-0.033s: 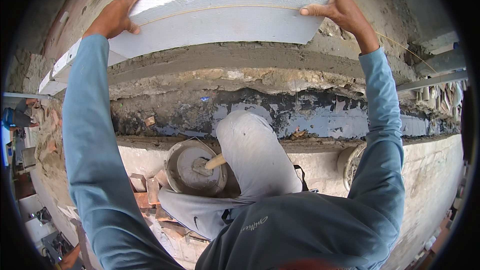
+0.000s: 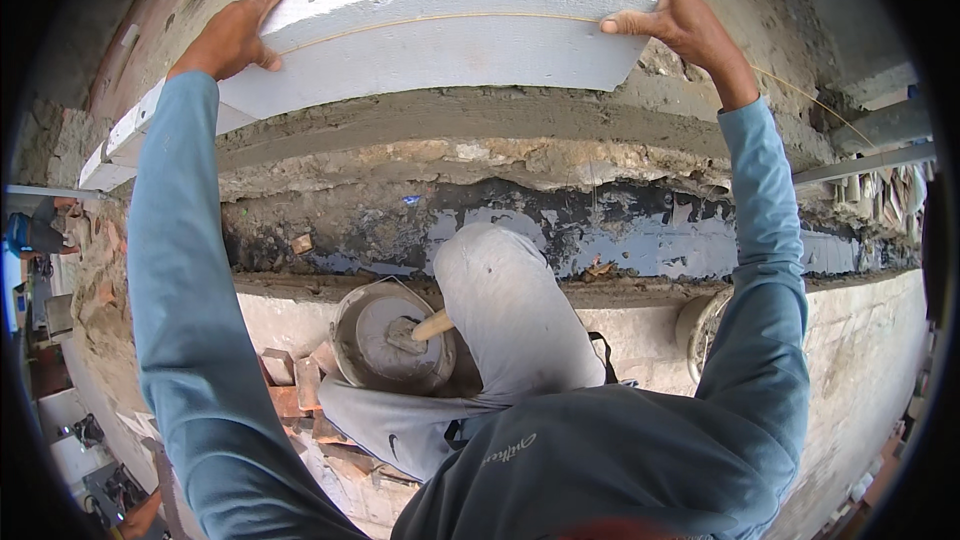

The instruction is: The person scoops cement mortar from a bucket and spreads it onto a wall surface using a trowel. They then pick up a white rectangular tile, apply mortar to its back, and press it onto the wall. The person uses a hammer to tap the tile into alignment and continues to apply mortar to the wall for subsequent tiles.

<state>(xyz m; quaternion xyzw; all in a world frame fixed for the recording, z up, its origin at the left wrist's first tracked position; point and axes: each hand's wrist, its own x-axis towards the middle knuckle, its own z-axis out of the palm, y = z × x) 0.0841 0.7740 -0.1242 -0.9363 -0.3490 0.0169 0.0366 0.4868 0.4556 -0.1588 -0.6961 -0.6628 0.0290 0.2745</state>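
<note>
A long white lightweight concrete block (image 2: 430, 60) lies on a grey mortar bed (image 2: 500, 115) at the far side. My left hand (image 2: 228, 35) holds its left end, thumb on the near face and fingers over the top. My right hand (image 2: 685, 20) grips the right end in the same way, its thumb beside a thin yellow string (image 2: 440, 18). That string runs taut along the block's near face and on to the right. Another white block (image 2: 150, 120) adjoins on the left, partly hidden by my left arm.
Beside my knee stands a bucket (image 2: 347, 345) with a wooden-handled tool (image 2: 432, 325) in it. Broken bricks (image 2: 285, 400) lie to its left. A second bucket (image 2: 688, 325) is partly behind my right arm. A metal bar (image 2: 865, 162) juts in at right.
</note>
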